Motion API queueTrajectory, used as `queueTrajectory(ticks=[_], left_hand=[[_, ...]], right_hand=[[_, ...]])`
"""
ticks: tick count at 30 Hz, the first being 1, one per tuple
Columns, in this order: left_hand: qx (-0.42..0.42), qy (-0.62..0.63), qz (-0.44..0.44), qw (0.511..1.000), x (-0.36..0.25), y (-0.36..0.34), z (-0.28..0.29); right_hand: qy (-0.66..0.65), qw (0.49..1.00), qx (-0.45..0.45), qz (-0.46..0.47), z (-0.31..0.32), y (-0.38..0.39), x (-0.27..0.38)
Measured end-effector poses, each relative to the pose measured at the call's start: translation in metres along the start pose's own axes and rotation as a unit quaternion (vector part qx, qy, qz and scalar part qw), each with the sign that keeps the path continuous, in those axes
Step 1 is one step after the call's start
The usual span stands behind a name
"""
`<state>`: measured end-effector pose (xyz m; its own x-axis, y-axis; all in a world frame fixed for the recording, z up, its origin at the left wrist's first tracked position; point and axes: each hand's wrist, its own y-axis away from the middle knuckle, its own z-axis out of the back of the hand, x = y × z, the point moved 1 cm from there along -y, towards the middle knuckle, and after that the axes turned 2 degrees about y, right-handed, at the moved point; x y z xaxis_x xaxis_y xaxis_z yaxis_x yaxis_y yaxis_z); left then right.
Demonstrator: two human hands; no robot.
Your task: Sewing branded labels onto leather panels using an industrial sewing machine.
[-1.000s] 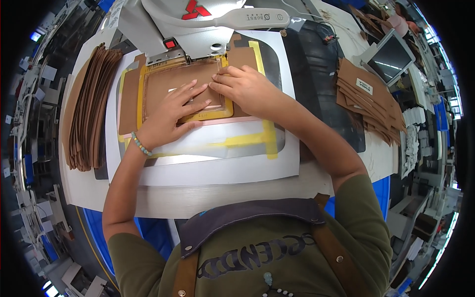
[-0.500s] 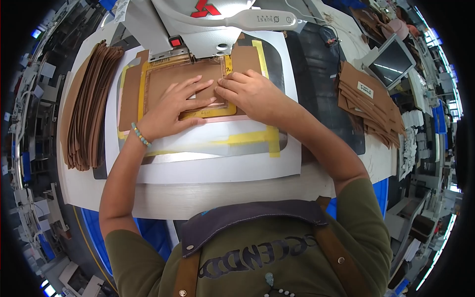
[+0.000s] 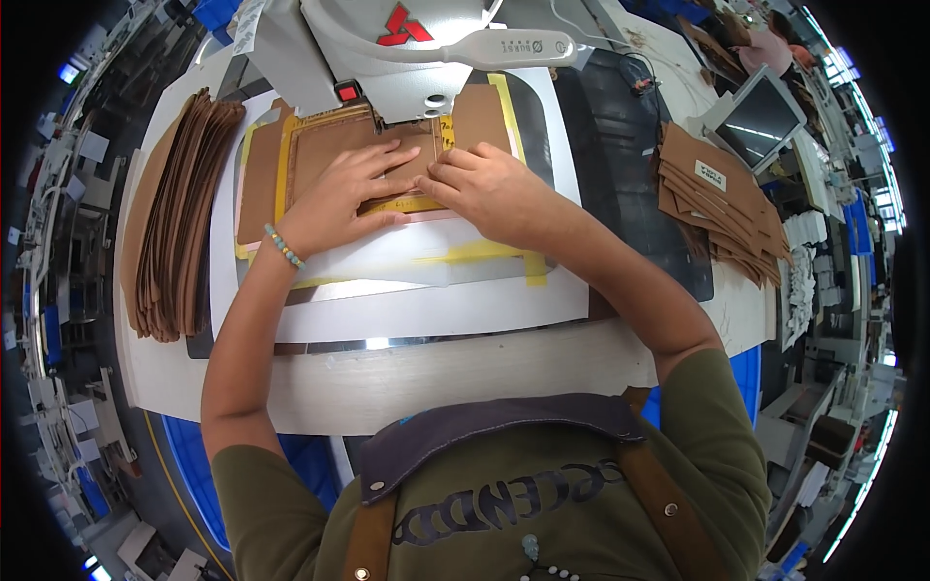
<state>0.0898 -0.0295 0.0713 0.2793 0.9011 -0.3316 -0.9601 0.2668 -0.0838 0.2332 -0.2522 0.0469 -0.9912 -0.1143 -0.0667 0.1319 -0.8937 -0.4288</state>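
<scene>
Both grips (left point(image 3: 339, 189), right point(image 3: 484, 189)) press flat on the brown piece point(image 3: 329, 145).

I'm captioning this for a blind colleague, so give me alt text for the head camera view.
Seen from above, a left hand and right hand press flat on a brown leather piece in a yellow-edged template under a white sewing machine. Stacks of brown pieces lie left and right.

left hand point(image 3: 339, 194) and right hand point(image 3: 494, 189): laid flat, fingertips close together, on a brown leather piece point(image 3: 334, 145) framed by a yellow-edged template point(image 3: 283, 160) under a white sewing machine point(image 3: 407, 53). stack of brown leather pieces point(image 3: 174, 213) set at the left of the counter point(image 3: 436, 373); another stack point(image 3: 722, 208) at the right, beside a monitor point(image 3: 760, 116).
</scene>
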Motion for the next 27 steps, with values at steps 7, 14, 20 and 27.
queueTrajectory(ticks=[7, 14, 20, 27], left_hand=[[-0.011, -0.008, 0.012, 1.000, 0.013, -0.013, 0.007], [-0.029, -0.015, 0.068, 0.997, 0.026, -0.018, 0.006], [-0.051, 0.054, 0.118, 0.990, 0.034, -0.023, 0.003], [-0.076, 0.051, 0.120, 0.989, 0.057, -0.010, 0.002]], right_hand=[[0.004, 1.000, 0.008, -0.010, 0.000, -0.006, -0.002], [-0.028, 0.997, 0.039, -0.054, -0.001, -0.006, -0.004], [-0.019, 0.998, -0.036, -0.042, 0.003, 0.008, -0.011], [-0.052, 0.994, -0.028, -0.088, 0.002, 0.031, -0.016]])
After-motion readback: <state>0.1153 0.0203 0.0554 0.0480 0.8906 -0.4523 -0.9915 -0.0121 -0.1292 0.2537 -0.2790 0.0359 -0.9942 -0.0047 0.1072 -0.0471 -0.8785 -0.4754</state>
